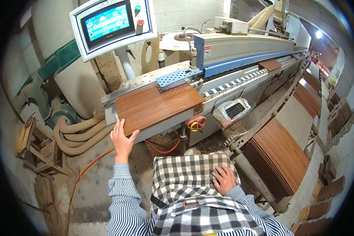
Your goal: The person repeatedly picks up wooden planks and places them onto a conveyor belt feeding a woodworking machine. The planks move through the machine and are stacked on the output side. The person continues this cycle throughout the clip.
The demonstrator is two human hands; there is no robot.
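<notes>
A brown wood-grain panel (156, 106) lies flat on the infeed bed of an edge banding machine (247, 53). At its near left corner rests my left hand (123, 141), fingers spread, with the fingertips and thumb touching the edge. The panel's far edge runs beneath a blue perforated plate (177, 77). My right hand (224, 180) lies on the checked apron (191, 168) over my lap, holding nothing, its fingers slightly apart. Further down the machine, another brown panel (270, 65) sits on the conveyor track (236, 84).
A control screen (107, 25) stands at upper left. Scissors (196, 123) hang under the bed beside a wire basket (234, 109). On the right, a roller conveyor (250, 174) carries stacked panels (280, 153). Dust hoses (79, 132) and a wooden stool (39, 147) are at left.
</notes>
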